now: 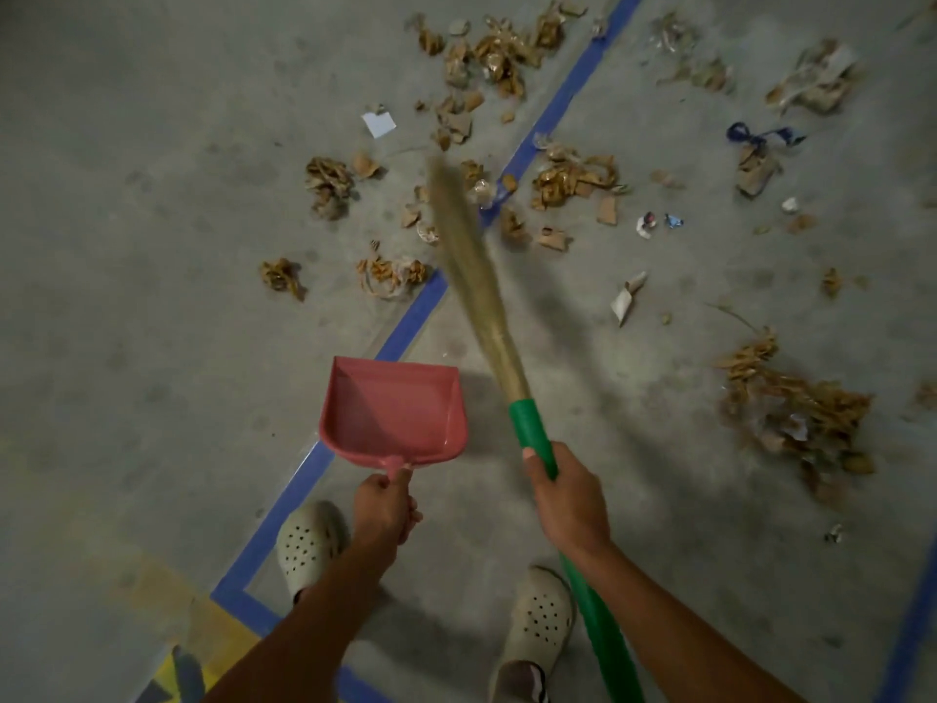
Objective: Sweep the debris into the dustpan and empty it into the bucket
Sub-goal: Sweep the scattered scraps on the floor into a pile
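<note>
Both arms reach forward; left hand (384, 508) and right hand (568, 494) each clenched.

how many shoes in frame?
2. Left clog sits on the blue tape line below the dustpan; right clog is beside the green broom handle. None seem hidden.

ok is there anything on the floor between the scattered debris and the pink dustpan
Nothing visible blocks the way. Between the nearest debris and the mouth of the dustpan there is only bare floor and a flat strip of blue tape. The broom, held in the right hand, reaches over that gap.
</note>
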Available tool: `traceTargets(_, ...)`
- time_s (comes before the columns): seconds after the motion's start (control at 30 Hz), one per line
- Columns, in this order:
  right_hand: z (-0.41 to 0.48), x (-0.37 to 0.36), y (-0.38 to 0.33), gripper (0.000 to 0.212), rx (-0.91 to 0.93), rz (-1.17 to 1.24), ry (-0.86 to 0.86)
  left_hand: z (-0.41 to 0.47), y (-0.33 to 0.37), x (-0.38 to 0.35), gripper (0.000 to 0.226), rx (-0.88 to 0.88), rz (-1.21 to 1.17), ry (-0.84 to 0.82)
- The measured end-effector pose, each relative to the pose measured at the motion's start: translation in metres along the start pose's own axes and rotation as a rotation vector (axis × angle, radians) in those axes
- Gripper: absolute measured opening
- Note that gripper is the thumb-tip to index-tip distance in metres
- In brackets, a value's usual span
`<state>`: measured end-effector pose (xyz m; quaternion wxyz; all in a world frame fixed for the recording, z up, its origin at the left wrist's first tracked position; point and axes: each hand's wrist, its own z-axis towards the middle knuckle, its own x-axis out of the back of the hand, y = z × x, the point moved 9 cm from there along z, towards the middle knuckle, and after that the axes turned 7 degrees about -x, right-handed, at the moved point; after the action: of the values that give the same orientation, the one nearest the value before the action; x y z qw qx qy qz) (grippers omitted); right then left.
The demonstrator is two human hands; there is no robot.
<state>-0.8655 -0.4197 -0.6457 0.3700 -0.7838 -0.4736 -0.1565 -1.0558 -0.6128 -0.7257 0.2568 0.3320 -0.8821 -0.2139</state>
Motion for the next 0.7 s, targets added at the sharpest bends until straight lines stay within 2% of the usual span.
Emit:
traceTargets(0.3, -0.034, -0.158, -0.111, 0.025, 0.14, -0.263, -0.226, 0.075, -0.002, 0.161, 0.05, 0.007, 0.088, 0.087)
traceTargets(0.47, -0.035, -0.242, -0.171, 0.033, 0.175, -0.368, -0.325, 0.119, -0.003, 0.252, 0.054, 0.04, 0.121, 0.135)
traceTargets(0.57, -0.017, -0.274, -0.186, 0.04, 0.072, -0.392, -0.337, 0.133, -0.002, 0.283, 0.047, 0.068, 0.131, 0.142)
traceTargets(0.7, 0.02, -0.294, -0.171, 0.043, -0.2, -0.203, -0.305, 0.15, 0.005, 0.303, 0.042, 0.067, 0.162, 0.131)
